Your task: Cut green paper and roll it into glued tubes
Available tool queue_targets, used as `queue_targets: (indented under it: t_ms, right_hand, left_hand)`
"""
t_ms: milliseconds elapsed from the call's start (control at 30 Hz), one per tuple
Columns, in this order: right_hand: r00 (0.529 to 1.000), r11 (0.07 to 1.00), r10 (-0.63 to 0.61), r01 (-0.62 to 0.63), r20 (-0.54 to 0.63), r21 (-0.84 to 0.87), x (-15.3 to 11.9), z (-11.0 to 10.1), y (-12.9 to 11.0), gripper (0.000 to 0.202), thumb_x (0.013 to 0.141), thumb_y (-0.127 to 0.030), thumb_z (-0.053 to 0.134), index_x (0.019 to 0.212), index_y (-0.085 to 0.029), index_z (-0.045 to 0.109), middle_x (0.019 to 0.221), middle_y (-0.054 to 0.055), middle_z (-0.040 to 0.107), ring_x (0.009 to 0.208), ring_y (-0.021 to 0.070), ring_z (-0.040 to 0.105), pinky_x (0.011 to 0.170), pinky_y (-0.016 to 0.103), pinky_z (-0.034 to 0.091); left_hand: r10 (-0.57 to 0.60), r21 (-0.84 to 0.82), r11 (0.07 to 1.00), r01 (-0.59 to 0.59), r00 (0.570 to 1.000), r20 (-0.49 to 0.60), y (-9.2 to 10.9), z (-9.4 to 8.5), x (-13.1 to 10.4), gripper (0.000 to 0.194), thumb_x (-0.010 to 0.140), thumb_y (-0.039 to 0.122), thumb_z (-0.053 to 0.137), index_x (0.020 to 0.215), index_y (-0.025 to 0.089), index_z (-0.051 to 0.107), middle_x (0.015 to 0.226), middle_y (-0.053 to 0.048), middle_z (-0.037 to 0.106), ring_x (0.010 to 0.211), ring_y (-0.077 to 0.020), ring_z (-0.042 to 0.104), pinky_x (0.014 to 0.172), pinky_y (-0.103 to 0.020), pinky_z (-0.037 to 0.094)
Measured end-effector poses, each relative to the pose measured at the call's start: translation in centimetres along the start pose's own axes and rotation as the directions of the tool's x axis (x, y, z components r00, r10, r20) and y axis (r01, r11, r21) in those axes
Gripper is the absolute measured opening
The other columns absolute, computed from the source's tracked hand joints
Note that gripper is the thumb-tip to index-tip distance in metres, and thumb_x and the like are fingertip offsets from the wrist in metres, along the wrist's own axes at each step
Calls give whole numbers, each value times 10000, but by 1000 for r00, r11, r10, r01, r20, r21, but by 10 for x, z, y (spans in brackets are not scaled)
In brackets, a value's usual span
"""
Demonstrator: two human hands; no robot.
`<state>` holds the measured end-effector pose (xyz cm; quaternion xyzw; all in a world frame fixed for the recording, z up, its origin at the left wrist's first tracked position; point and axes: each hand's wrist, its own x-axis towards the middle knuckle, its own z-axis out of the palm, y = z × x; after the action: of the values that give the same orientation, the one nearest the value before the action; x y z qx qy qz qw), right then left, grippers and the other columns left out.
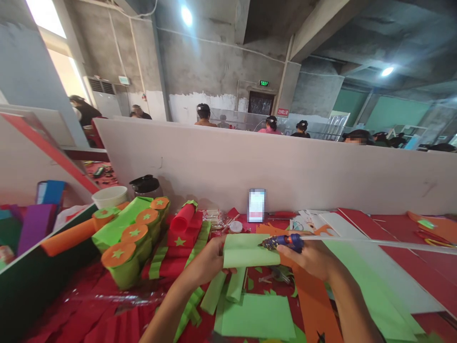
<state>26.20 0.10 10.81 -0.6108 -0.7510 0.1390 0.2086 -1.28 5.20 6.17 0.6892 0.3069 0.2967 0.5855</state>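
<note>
My left hand (210, 259) is closed on the left edge of a light green paper sheet (241, 252), which curls along its lower side. My right hand (316, 257) grips a dark blue glue gun (289, 242), and its tip points left, at the paper's surface. From the back of the gun a long, translucent glue stick (374, 242) runs out to the right. Below my hands lie rolled green paper tubes (214, 293) and flat green sheets (255, 317). An orange paper strip (314, 300) passes under my right wrist.
Orange-topped green paper rolls (123, 267) with stars stand at left, beside a red paper model (182, 233). A phone (256, 206) leans against the white partition (285, 164). A white bowl (110, 196) and dark-lidded jug (144, 185) stand behind. Other people sit beyond the partition.
</note>
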Motion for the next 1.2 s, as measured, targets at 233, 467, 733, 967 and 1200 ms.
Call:
queue_targets:
  t_ms: [233, 467, 733, 967, 1200]
  right_hand:
    - [993, 993, 114, -114, 0, 26, -5, -5, 13, 372, 892, -563, 493, 797, -236, 643, 812, 40, 681, 732, 221, 611, 683, 347, 462]
    - [996, 996, 87, -86, -14, 39, -5, -7, 9, 366, 867, -563, 508, 753, -248, 656, 763, 34, 688, 690, 225, 619, 644, 334, 464]
    - [989, 988, 149, -149, 5, 40, -9, -13, 16, 366, 879, -582, 487, 827, -284, 694, 865, 36, 740, 804, 266, 669, 689, 340, 487]
    - [985, 985, 172, -172, 18, 29, -10, -14, 14, 380, 872, -591, 492, 822, -278, 702, 852, 29, 740, 784, 257, 667, 675, 336, 483]
    - [988, 990, 143, -142, -54, 12, -8, -12, 12, 353, 880, -557, 497, 817, -271, 694, 838, 28, 731, 751, 244, 659, 653, 333, 481]
  left_hand:
    - [31, -13, 999, -31, 999, -18, 0, -3, -2, 482, 695, 70, 532, 1157, 143, 647, 854, -31, 711, 612, -127, 607, 514, -193, 411]
    - [46, -32, 998, -47, 999, -17, 1, -2, -2, 451, 707, 68, 532, 1136, 129, 656, 783, -21, 696, 604, -124, 580, 536, -204, 411]
    - [60, -31, 998, -60, 998, 1, 0, -3, 0, 411, 715, 77, 548, 1104, 129, 672, 780, -24, 685, 626, -131, 571, 546, -210, 413]
    - [55, -6, 998, -55, 998, -20, 0, -4, -2, 453, 716, 54, 522, 1141, 134, 653, 875, -45, 697, 646, -136, 590, 553, -214, 426]
    - [40, -8, 999, -40, 999, -2, 1, -2, -2, 492, 699, 58, 535, 1172, 142, 638, 885, -44, 702, 643, -134, 603, 541, -206, 437]
